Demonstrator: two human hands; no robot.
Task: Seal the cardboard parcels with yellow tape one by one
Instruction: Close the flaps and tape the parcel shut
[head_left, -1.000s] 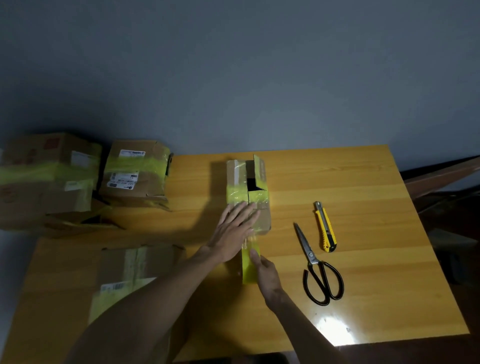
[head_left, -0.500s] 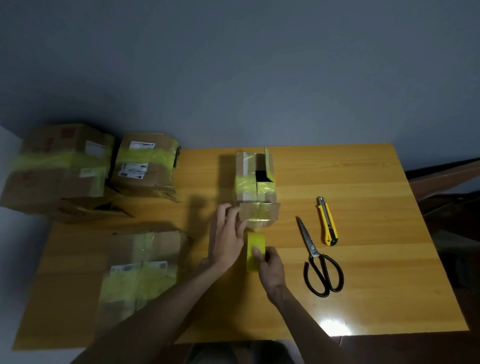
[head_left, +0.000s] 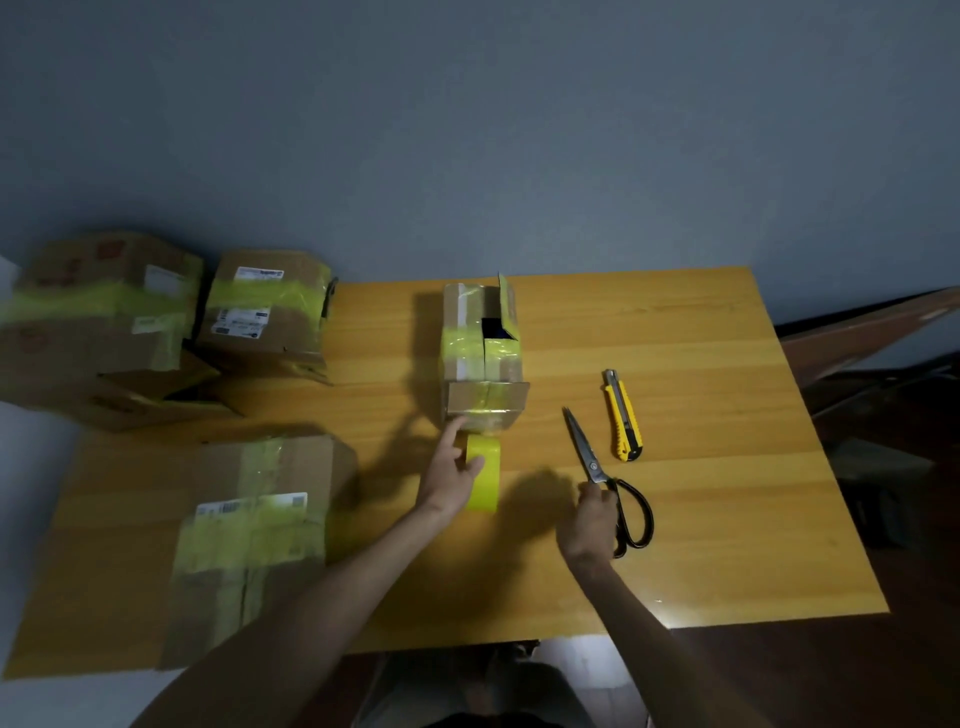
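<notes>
A small cardboard parcel (head_left: 483, 364) stands mid-table with a yellow tape band across its top and a flap raised at the far end. Just in front of it is the yellow tape roll (head_left: 485, 480), with tape running up to the parcel's near face. My left hand (head_left: 448, 475) holds the roll, thumb across it, while its index finger reaches to the parcel's lower left corner. My right hand (head_left: 589, 519) has its fingers curled on the black-handled scissors (head_left: 615, 488), which lie on the table.
A yellow utility knife (head_left: 623, 415) lies right of the scissors. Two taped parcels (head_left: 104, 322) (head_left: 265, 312) sit at the far left, and a larger taped parcel (head_left: 249, 530) sits near left. The wooden table (head_left: 727, 519) ends close on the right and near side.
My right hand left the tape roll and moved right to the scissors. My left hand came off the parcel's top and took the roll.
</notes>
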